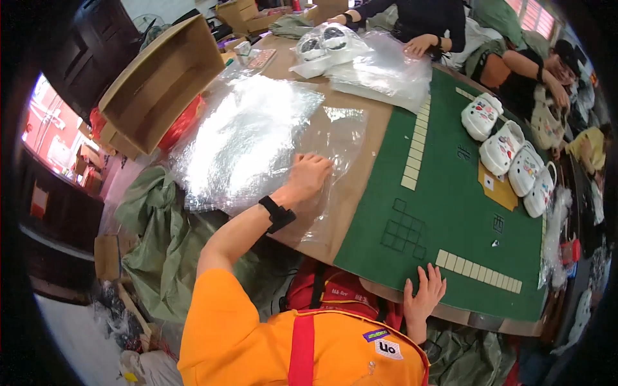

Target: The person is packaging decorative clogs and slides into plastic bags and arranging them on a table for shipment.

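My left hand, with a black band on the wrist, has its fingers curled in on a clear plastic bag. That bag lies on the brown tabletop beside a large shiny stack of clear plastic bags. Resting at the near edge of the green mat is my right hand, fingers spread and nothing in them. White clogs with colourful charms stand in a row at the mat's right side, beside a yellow card.
An open cardboard box stands tilted at the far left. Across the table, a person in black has a hand on more clear bags, near bagged shoes. Another person at the right touches a beige clog. Green sacks lie left.
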{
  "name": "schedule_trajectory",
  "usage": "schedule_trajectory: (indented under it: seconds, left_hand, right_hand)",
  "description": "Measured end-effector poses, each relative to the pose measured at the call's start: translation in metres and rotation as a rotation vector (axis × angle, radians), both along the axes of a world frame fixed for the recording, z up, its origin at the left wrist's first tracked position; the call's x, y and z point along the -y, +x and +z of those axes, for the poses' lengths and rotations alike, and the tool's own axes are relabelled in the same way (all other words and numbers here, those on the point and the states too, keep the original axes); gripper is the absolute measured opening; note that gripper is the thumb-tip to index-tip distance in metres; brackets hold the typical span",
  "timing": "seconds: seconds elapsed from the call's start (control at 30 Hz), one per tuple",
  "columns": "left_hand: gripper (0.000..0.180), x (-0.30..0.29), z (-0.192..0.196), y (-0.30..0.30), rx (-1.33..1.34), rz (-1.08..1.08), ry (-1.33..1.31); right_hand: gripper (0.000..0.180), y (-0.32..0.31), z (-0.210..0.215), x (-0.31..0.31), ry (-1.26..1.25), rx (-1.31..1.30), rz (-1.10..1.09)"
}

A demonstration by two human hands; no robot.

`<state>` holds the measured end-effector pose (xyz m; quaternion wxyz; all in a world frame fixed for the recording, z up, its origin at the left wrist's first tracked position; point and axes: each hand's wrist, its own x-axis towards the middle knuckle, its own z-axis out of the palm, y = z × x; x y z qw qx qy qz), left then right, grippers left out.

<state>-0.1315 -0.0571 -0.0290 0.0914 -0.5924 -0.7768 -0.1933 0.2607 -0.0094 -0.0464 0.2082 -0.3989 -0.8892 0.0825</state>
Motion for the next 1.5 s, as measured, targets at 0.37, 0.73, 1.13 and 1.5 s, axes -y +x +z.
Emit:
schedule_trajectory:
  seconds: [0.37, 0.73, 1.13, 1.5]
  left_hand:
    - [0.025, -0.058, 0.013, 0.002, 0.272, -0.010, 0.035]
    - [0.039, -0.014, 0.075, 0.087, 0.665, -0.482, -0.482]
    - [0.043, -0.130, 0.042, 0.207, 0.328, -1.002, -0.594]
    - [0.073, -0.219, 0.011, 0.190, 0.024, -0.554, -0.774]
  right_hand:
    - [0.036, -0.003, -0.002, -0.008, 0.014, -0.041, -0.008]
    - [0.037, 0.005, -0.002, -0.008, -0.022, -0.101, -0.006]
    - [0.043, 0.095, 0.143, -0.050, -0.526, -0.275, -0.044]
    - [0.040, 0.174, 0.229, -0.075, -0.549, -0.495, -0.260]
